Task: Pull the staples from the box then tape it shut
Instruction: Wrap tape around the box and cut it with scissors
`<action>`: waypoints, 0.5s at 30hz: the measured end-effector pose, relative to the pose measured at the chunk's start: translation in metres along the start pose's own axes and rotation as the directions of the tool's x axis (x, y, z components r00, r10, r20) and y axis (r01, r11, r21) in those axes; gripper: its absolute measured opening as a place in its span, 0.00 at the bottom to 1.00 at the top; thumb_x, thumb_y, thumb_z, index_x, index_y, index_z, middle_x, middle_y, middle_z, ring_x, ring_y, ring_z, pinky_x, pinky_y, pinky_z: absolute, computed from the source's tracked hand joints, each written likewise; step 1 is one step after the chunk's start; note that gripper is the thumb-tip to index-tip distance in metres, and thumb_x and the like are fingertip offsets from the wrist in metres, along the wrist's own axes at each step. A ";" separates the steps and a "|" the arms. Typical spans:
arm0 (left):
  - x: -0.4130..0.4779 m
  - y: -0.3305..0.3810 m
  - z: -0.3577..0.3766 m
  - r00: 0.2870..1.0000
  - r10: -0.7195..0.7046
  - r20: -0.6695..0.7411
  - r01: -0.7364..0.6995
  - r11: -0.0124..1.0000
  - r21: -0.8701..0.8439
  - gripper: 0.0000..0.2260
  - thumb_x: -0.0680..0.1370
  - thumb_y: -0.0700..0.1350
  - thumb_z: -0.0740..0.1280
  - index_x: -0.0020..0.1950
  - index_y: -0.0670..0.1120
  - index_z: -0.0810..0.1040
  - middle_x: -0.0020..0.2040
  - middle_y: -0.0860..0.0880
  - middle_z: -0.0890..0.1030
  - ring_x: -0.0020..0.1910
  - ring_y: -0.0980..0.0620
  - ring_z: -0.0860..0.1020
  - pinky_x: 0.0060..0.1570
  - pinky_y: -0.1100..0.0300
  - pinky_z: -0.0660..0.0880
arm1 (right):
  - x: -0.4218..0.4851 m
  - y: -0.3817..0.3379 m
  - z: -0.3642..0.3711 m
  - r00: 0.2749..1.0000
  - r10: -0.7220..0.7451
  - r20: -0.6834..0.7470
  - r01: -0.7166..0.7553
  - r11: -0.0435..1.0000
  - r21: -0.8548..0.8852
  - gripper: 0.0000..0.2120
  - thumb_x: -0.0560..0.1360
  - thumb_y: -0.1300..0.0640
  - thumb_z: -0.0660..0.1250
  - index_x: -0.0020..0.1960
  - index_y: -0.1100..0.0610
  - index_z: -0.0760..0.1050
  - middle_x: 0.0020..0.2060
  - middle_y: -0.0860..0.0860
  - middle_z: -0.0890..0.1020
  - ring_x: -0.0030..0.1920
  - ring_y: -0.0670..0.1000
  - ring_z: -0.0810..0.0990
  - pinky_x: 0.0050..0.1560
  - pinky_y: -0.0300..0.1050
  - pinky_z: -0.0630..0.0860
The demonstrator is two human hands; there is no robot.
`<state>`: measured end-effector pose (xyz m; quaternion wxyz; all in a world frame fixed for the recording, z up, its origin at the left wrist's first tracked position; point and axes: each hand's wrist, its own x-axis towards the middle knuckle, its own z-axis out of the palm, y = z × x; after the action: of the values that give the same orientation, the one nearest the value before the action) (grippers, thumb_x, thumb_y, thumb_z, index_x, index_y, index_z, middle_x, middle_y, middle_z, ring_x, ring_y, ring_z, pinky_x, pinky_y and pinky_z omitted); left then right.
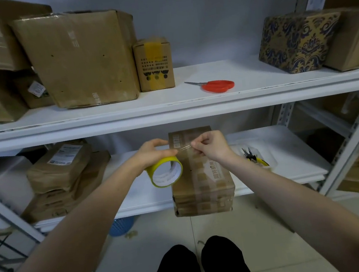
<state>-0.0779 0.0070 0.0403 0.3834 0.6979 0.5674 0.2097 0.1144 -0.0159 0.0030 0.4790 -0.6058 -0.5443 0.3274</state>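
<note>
Right below the camera it's just two dark trouser knees (pixel 203 264) over pale floor tiles. A bit further out, the left hand (pixel 151 152) grips a yellow-edged tape roll (pixel 165 171), fingers (pixel 167 153) curled over the top with the round white core facing me. The right hand (pixel 210 146) has thumb and forefinger pinched tight on the free end, so a short shiny clear strip (pixel 184 148) is stretched between the two hands.

All that hangs right above the box (pixel 203 177). It's brown, slightly crumpled cardboard with printed tape bands, lying lengthwise on the lower shelf (pixel 286 146), near end poking past the front lip. There's bare white shelf on both sides of it.

Just right of it, yellow-handled pliers (pixel 251 156) sit in a clear plastic tray (pixel 269 159). Soft wrapped parcels (pixel 60 168) are stacked off to the left.

On the upper shelf (pixel 193 103), red-handled scissors (pixel 215 86) lie in the open middle. A big dented carton (pixel 77 60) stands left, a patterned blue-and-gold box (pixel 297 41) right.
</note>
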 end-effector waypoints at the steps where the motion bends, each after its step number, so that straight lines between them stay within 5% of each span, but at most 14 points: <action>1: 0.001 -0.001 0.000 1.000 -0.007 0.003 0.007 1.000 -0.003 0.21 0.72 0.53 0.73 0.63 0.50 0.76 0.58 0.51 0.75 0.57 0.51 0.74 0.53 0.61 0.70 | 0.000 0.002 0.001 1.000 0.002 -0.008 -0.002 1.000 -0.001 0.11 0.75 0.63 0.70 0.34 0.57 0.77 0.28 0.50 0.79 0.24 0.39 0.77 0.29 0.32 0.74; 5: 0.008 0.000 0.012 0.997 -0.033 0.065 0.029 0.998 0.052 0.13 0.74 0.52 0.71 0.54 0.47 0.82 0.51 0.51 0.78 0.47 0.54 0.74 0.48 0.62 0.68 | 0.004 0.013 0.007 0.998 0.000 -0.067 -0.008 0.994 -0.106 0.10 0.74 0.62 0.70 0.35 0.57 0.77 0.28 0.50 0.79 0.30 0.48 0.78 0.37 0.42 0.77; 7: 0.011 -0.003 0.018 0.996 -0.075 0.041 0.063 0.970 0.234 0.15 0.74 0.54 0.70 0.51 0.44 0.83 0.47 0.49 0.79 0.44 0.52 0.74 0.45 0.60 0.69 | 0.006 0.020 0.014 0.996 0.015 -0.090 -0.032 0.982 -0.184 0.13 0.73 0.60 0.72 0.32 0.51 0.76 0.29 0.48 0.79 0.35 0.51 0.80 0.41 0.46 0.77; 15: 0.031 -0.018 0.019 0.994 -0.110 0.000 0.085 0.763 0.641 0.19 0.72 0.63 0.64 0.47 0.49 0.81 0.46 0.49 0.81 0.46 0.48 0.77 0.46 0.56 0.73 | 0.006 0.033 0.037 0.983 0.139 -0.121 -0.163 0.962 -0.219 0.04 0.76 0.57 0.69 0.44 0.57 0.80 0.37 0.49 0.79 0.41 0.47 0.77 0.43 0.38 0.70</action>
<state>-0.0673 0.0316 0.0105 0.1437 0.7602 0.6330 -0.0294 0.0924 -0.0005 -0.0390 0.4077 -0.7128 -0.5047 0.2664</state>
